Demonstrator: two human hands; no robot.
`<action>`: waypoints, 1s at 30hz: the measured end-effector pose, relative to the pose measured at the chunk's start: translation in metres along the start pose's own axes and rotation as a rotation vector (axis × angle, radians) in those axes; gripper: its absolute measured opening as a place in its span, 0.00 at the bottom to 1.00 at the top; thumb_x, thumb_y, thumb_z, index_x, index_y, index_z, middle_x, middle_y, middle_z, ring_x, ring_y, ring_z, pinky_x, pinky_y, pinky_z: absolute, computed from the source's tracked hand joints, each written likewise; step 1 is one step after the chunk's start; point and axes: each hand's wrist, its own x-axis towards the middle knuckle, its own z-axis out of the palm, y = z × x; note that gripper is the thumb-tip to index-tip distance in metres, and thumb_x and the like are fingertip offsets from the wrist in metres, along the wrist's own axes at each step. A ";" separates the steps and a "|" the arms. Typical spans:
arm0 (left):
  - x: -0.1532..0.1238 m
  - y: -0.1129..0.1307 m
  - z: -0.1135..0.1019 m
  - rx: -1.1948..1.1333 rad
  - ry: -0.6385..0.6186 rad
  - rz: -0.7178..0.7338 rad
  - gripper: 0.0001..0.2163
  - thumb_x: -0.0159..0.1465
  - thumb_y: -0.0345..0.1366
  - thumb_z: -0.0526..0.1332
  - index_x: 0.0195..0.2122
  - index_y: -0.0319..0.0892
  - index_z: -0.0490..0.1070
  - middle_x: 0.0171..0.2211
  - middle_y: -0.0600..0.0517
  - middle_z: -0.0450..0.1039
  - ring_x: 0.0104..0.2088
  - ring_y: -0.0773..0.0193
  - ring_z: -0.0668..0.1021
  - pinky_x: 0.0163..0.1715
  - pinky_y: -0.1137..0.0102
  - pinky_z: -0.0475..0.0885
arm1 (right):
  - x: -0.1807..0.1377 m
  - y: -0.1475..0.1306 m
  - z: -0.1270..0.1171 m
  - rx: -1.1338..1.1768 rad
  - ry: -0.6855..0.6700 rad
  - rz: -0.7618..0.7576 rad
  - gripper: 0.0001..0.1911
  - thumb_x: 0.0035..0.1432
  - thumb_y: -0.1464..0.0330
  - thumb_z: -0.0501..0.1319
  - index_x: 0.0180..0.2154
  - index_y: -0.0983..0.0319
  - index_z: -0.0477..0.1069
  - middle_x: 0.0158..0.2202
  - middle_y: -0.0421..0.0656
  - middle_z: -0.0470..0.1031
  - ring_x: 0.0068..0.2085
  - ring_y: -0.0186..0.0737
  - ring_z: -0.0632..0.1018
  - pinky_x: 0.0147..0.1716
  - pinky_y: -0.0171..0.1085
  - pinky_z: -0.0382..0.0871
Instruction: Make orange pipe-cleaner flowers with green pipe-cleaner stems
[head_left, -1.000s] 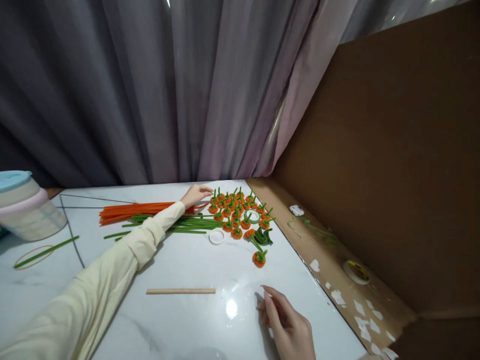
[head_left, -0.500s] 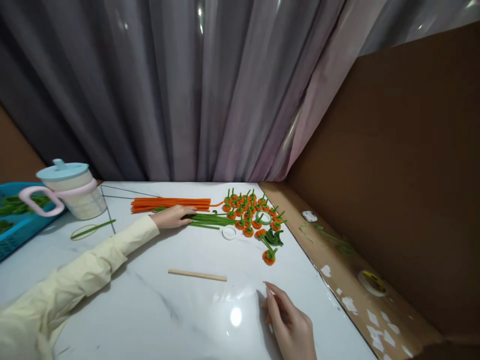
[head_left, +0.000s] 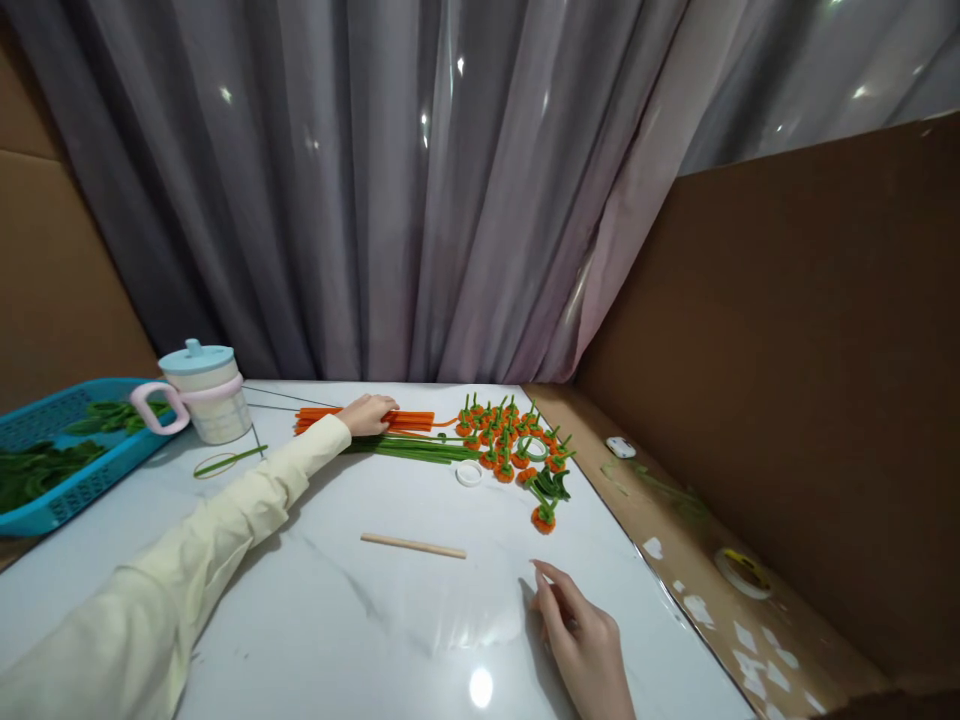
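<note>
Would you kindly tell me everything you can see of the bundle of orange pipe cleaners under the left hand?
The bundle of orange fuzzy pipe cleaners lies flat on the white marble-look table, far from the camera, running left to right. The stems look thin, straight and roughly parallel; one curls loose at the right end. The left hand rests on the bundle's left part, covering it there. A bundle of green pipe cleaners lies just on the near side, alongside it.

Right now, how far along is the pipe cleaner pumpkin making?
Done: a cluster of small orange pumpkins with green stems sits at the far side of the table. In hand: the left hand rests on the orange pipe cleaners; the right hand lies empty. Left: orange and green pipe cleaners remain unused.
</note>
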 end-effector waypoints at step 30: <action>-0.010 -0.034 0.000 0.140 0.084 -0.109 0.11 0.65 0.37 0.57 0.47 0.39 0.67 0.46 0.46 0.69 0.43 0.60 0.74 0.42 0.60 0.72 | -0.002 -0.007 -0.003 -0.024 -0.031 0.010 0.23 0.57 0.52 0.51 0.38 0.63 0.73 0.25 0.45 0.78 0.21 0.39 0.76 0.25 0.33 0.70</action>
